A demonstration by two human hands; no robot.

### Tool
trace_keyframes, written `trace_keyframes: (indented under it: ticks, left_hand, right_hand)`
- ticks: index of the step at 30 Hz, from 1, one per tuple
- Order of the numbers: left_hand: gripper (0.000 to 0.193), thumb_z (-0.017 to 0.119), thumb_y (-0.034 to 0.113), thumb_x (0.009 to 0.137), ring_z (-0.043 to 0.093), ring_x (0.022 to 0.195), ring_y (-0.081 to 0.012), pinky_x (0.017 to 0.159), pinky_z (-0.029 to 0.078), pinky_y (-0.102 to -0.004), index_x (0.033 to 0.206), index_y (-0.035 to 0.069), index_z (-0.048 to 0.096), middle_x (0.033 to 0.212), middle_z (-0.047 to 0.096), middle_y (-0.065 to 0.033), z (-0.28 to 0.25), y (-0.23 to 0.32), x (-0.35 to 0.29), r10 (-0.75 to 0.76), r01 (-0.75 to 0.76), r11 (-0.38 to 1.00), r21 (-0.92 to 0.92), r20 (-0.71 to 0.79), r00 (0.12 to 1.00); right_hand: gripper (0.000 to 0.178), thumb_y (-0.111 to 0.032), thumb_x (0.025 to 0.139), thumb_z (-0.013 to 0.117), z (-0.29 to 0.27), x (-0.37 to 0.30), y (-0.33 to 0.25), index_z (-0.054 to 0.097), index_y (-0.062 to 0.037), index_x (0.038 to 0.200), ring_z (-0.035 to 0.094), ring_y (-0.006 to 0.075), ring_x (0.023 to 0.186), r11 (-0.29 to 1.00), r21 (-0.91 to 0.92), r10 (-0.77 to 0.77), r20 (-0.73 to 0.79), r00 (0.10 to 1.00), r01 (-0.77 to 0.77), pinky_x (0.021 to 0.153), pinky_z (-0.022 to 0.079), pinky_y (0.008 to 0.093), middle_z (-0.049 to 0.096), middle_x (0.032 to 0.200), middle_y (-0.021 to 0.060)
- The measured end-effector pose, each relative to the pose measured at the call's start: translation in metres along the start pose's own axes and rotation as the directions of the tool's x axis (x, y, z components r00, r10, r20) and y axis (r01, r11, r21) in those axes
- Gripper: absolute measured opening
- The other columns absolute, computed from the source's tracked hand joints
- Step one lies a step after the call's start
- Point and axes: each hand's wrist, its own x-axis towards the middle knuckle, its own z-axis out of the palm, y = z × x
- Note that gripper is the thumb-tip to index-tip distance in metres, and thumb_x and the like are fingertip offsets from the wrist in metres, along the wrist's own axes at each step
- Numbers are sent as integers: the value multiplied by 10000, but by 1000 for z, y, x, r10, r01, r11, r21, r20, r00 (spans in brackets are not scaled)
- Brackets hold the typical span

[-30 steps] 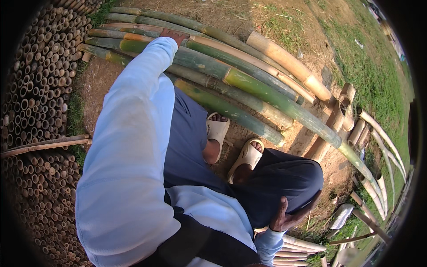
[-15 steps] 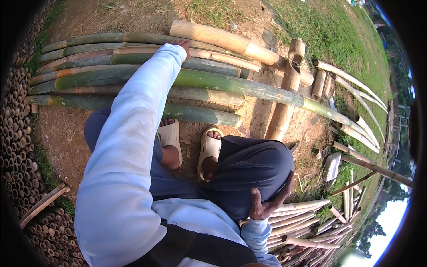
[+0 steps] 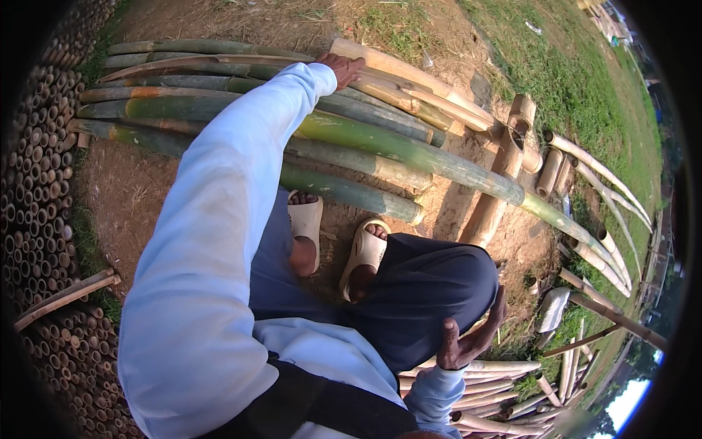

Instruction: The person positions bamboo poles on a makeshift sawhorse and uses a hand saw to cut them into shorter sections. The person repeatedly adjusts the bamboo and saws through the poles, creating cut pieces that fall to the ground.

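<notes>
My left arm reaches forward across several green bamboo poles lying side by side. The left hand (image 3: pixel 342 71) is closed around a split, pale brown bamboo piece (image 3: pixel 457 111) among the far poles. Just beyond it lies a thick tan bamboo log (image 3: pixel 395 64). A long green bamboo pole (image 3: pixel 409 156) crosses in front and rests over a short bamboo crosspiece (image 3: pixel 482 219) on the right. Nearer my feet is a shorter green pole (image 3: pixel 351 194). My right hand (image 3: pixel 472 338) lies against my right knee, thumb and fingers apart, holding nothing.
A large stack of bamboo, cut ends showing (image 3: pixel 36 175), fills the left side. Loose pale bamboo lengths (image 3: pixel 497 388) are piled at lower right. Thin poles (image 3: pixel 585 154) lie on the grass beyond the crosspiece, and a whitish block (image 3: pixel 553 309) sits nearby.
My left hand has moved to the right, and the split bamboo piece has slid right with it, past the neighbouring poles. The view has shifted a little. My right hand stays at the knee.
</notes>
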Motion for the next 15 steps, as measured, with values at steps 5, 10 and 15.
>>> trace_keyframes:
  ticks: [5,10,15]
  left_hand:
    - [271,612,265,910,659,901,-314,711,532,-495,1120,147,486,1018,632,-59,-59,5,-73,280,-244,960,140,-541,793]
    - [292,665,168,812,625,950,-294,780,514,-461,1055,128,507,955,567,-87,-92,23,-141,216,-210,973,95,-695,686]
    - [212,638,159,833,577,1043,-268,877,475,-433,1022,112,552,1045,530,-92,-88,23,-178,196,-99,978,181,-670,715]
  right_hand:
    - [682,-400,885,682,-27,89,-13,480,47,1359,541,369,1186,927,-52,-375,-93,923,371,989,428,463,564,1305,230]
    - [681,-253,790,775,2,180,-64,502,-98,1395,521,352,1219,604,-408,-685,173,708,684,1063,360,486,564,1321,158]
    - [458,-313,837,718,49,195,-76,602,-124,1237,622,298,895,635,-410,-538,373,756,655,912,401,455,640,973,113]
